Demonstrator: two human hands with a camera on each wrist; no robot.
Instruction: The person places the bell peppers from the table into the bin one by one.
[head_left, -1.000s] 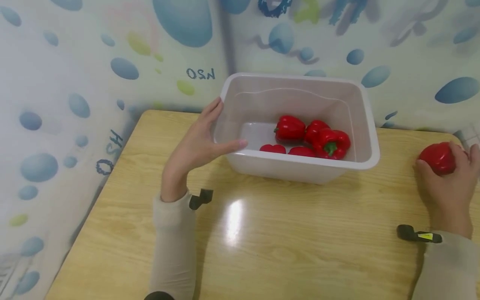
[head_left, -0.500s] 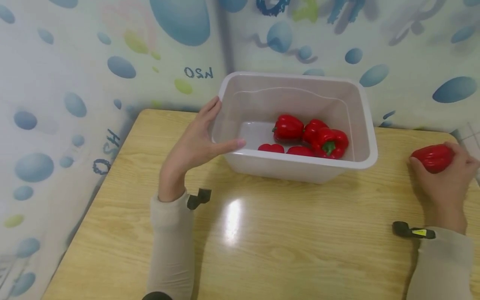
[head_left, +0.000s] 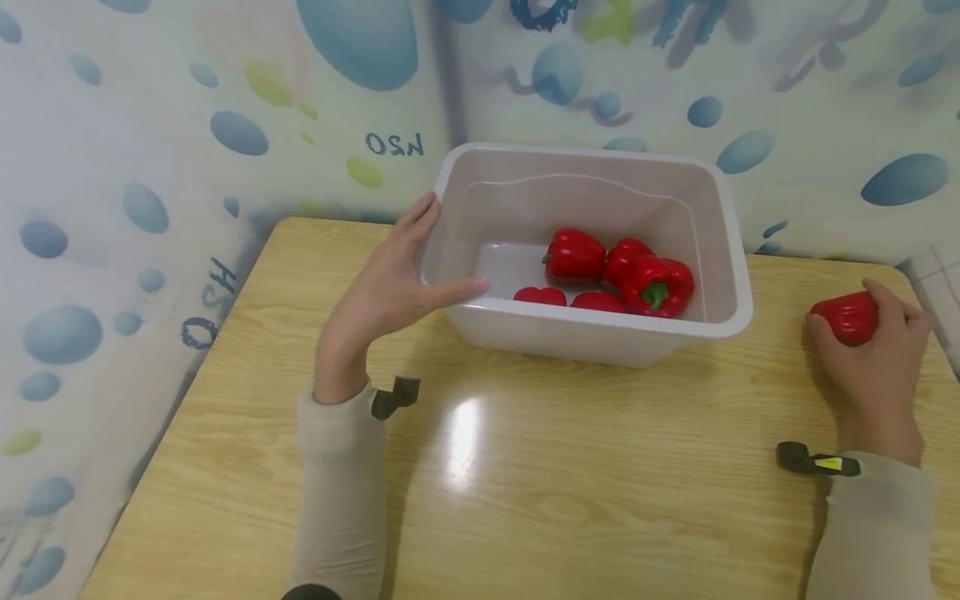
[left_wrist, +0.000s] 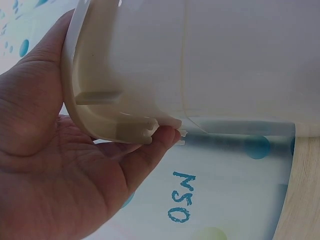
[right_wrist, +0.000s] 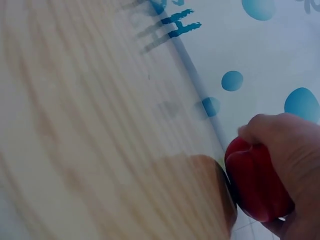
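Note:
My left hand (head_left: 386, 287) grips the near left corner of a white plastic tub (head_left: 547, 329), thumb over the front rim and fingers along the left side. In the left wrist view the fingers (left_wrist: 150, 160) curl under the rim of the tub (left_wrist: 125, 75). Several red bell peppers lie inside; one (head_left: 656, 286) shows its green stem, another (head_left: 574, 254) lies on its side, and the front ones are partly hidden by the rim. Far to the right, my right hand (head_left: 873, 367) holds a red bell pepper (head_left: 846, 317), seen close in the right wrist view as a glossy pepper (right_wrist: 257, 182).
The wooden table (head_left: 600, 467) ends at a patterned wall sheet (head_left: 360, 75) behind and to the left. The tub stands near the back edge. At the table's right edge, a white tiled surface (head_left: 937, 283) shows.
My right hand has shifted left with the bell pepper in its grasp, and the pepper has turned somewhat. The left hand stays on the tub. The head view has shifted slightly.

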